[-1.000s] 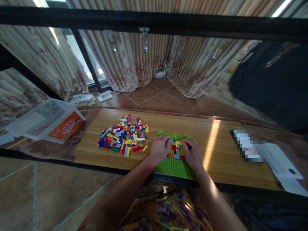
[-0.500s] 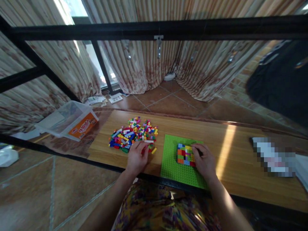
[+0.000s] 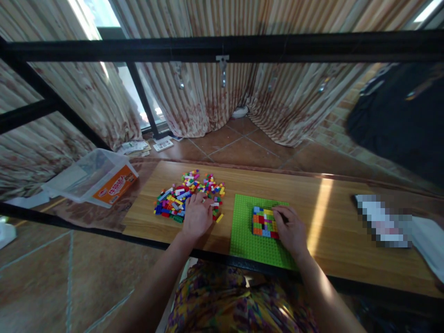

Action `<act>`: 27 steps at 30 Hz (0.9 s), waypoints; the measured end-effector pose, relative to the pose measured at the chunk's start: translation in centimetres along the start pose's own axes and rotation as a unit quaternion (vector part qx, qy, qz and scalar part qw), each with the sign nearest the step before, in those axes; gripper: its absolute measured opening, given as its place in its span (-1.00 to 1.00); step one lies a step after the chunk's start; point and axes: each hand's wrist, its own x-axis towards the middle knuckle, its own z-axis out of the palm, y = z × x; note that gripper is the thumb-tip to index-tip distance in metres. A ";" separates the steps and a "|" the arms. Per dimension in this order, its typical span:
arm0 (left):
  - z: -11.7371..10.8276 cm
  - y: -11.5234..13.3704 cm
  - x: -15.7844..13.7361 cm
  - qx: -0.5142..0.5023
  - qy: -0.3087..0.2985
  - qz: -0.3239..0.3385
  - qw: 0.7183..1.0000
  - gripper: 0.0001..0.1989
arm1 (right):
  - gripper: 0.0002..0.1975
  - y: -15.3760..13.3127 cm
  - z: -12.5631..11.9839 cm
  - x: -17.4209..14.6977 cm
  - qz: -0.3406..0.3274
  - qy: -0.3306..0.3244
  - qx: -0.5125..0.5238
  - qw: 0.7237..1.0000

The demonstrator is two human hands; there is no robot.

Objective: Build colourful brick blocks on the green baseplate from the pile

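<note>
My left hand reaches over the near right part of a pile of small coloured toy bricks, its fingers stretched out and touching the bricks. No brick shows in its grasp. On a green studded baseplate sits a low, roughly square block of multicoloured bricks. At that block's right edge is my right hand, with thumb and fingers closed together at its upper right corner. Whatever they pinch is hidden. A yellow brick lies alone between the pile and the baseplate.
A clear plastic bin with an orange label stands left of the wooden board. Toward the right end lies a blurred-out flat object, with a white item beside it. Black metal bars cross the view beyond the table.
My left hand has gone from a pinch at the pile's near edge to fingers spread further onto the bricks. My right hand stays at the block. The view has shifted slightly.
</note>
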 end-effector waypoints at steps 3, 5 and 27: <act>-0.1 0.2 0.8 0.008 -0.013 0.005 1.000 -0.83 | -0.71 0.0 0.0 0.0 -0.008 0.004 -0.002 1.000; -0.1 0.0 1.2 0.012 -0.019 0.017 1.000 -0.83 | -0.72 0.0 0.1 0.0 -0.006 0.005 -0.002 1.000; 2.8 11.5 4.2 -0.153 -0.058 0.200 0.966 -0.78 | -0.72 -0.8 0.4 0.5 0.001 0.009 0.035 0.999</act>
